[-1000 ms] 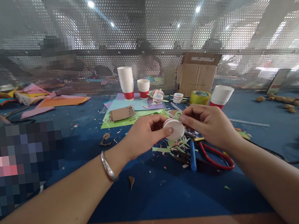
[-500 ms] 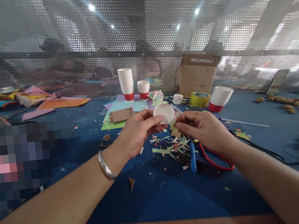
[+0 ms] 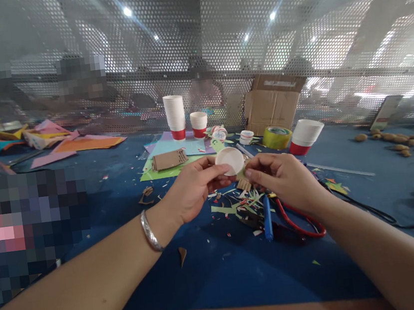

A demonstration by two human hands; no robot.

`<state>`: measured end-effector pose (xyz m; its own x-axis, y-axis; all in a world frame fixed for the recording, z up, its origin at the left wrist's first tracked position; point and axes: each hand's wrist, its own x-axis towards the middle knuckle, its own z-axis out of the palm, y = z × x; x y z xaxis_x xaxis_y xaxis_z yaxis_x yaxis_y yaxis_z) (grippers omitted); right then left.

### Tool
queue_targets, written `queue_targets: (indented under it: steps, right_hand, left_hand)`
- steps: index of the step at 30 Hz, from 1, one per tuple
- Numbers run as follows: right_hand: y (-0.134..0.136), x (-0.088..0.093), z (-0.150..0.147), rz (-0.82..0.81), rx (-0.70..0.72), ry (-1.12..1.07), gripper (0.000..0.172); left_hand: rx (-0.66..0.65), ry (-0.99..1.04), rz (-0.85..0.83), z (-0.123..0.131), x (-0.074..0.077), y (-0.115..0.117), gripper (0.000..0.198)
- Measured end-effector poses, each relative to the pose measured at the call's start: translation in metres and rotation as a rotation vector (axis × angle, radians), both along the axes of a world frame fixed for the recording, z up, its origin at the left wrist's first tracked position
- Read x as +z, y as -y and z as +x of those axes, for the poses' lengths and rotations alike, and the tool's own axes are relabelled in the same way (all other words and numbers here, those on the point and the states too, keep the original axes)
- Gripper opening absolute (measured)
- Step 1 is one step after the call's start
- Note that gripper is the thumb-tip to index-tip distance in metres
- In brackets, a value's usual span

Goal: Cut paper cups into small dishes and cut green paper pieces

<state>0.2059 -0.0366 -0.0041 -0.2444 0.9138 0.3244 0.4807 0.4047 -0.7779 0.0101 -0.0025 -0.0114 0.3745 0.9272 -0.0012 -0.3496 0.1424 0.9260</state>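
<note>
My left hand point(image 3: 196, 189) pinches a shallow white cut-off paper cup base point(image 3: 229, 161), thumb on its round face and fingers behind. A green paper piece point(image 3: 217, 144) with a small drawn face sticks up from its upper left edge. Just right of the base, my right hand point(image 3: 279, 174) is closed, thumb and fingers pinching at a green paper piece point(image 3: 241, 174) low on the base's right side; the fingertips partly hide it. Beneath both hands lie paper scraps point(image 3: 248, 197), a blue pen-like tool point(image 3: 267, 218) and a red curved handle point(image 3: 307, 232).
Stacked paper cups point(image 3: 175, 118), another cup point(image 3: 199, 124) and folded cardboard point(image 3: 170, 160) on coloured sheets stand behind. Yellow-green tape point(image 3: 276, 138), more cups point(image 3: 305, 135) and a cardboard box point(image 3: 272, 101) are right of centre. Brown nut-like pieces point(image 3: 412, 141) lie far right; coloured paper point(image 3: 88, 142) left.
The cup base has shifted slightly down and right, and its green piece leans further left. My left hand moved with it; my right hand has barely moved.
</note>
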Motion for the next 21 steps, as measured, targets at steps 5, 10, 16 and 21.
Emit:
queue_targets:
  steps: [5, 10, 16, 21]
  right_hand:
    - [-0.001, -0.002, 0.001, -0.005, -0.001, -0.009, 0.022]
    - [-0.002, -0.004, 0.003, 0.066, -0.106, -0.002, 0.026]
    - [0.001, -0.003, -0.003, 0.286, -0.218, 0.211, 0.038]
    - [0.001, -0.006, -0.007, 0.319, -0.220, 0.345, 0.043]
  left_hand:
    - [0.022, 0.010, -0.006, 0.000, 0.002, -0.002, 0.016]
    - [0.051, -0.010, 0.000, -0.003, -0.003, -0.008, 0.013]
    - [-0.021, -0.075, -0.046, 0.004, -0.012, -0.002, 0.012]
    - [-0.034, -0.051, -0.074, 0.008, -0.010, 0.005, 0.013]
